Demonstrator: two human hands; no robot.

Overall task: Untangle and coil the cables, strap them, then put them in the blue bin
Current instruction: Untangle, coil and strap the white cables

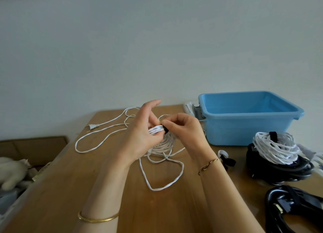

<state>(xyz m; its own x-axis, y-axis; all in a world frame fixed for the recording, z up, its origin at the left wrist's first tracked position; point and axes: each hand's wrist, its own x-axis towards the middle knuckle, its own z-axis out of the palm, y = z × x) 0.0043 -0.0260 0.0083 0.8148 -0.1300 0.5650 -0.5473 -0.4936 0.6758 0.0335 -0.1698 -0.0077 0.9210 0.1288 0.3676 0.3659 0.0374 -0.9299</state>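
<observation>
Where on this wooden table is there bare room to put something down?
The wooden table is bare at its near left, between the left forearm and the table edge, nearer than the loose white cable. The right side is crowded: blue plastic bin, strapped white coil, black cables.

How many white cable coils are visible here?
2. One white cable coil, held by the left hand, right hand pinching its black strap; one strapped white coil lies on black cables near the blue plastic bin. Others may be hidden.
</observation>
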